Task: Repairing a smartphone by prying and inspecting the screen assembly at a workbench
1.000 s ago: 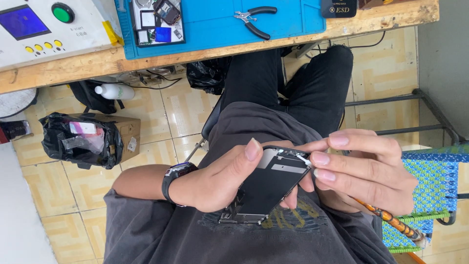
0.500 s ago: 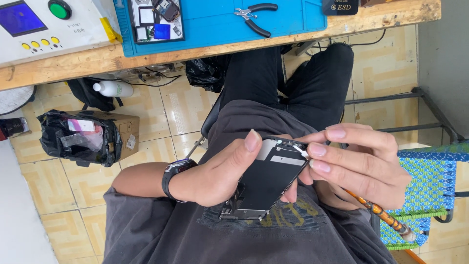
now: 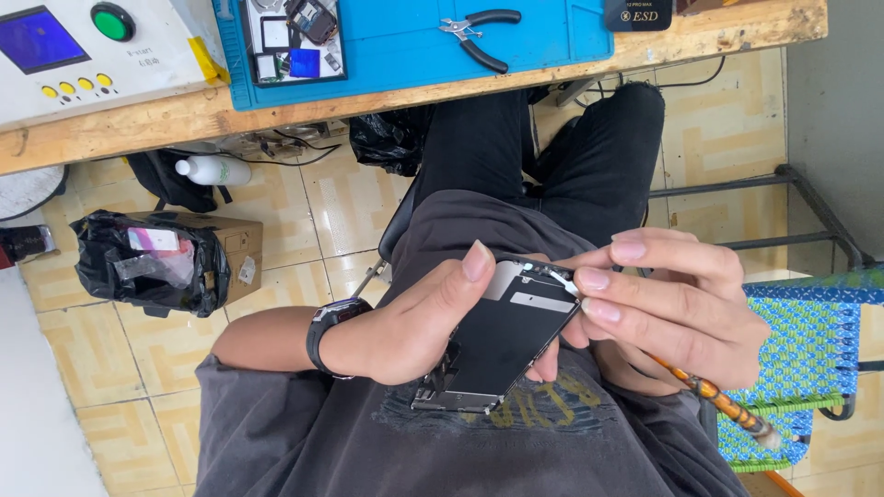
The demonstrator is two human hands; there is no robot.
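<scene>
Near my lap, I clamp the phone screen assembly (image 3: 502,342) firmly in my left hand (image 3: 405,327) while my right hand (image 3: 677,304) pinches lightly at its far corner, fingers closed.

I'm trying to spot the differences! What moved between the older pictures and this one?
Almost nothing. The left hand and right hand keep gripping the dark phone screen panel, which sits a bit more tilted now. The pliers on the blue mat stayed put.

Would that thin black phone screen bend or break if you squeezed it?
Probably stiff: the phone screen panel stays flat between the left hand and right hand. Likely light and fragile, being thin; its glossy face may be slippery.
</scene>
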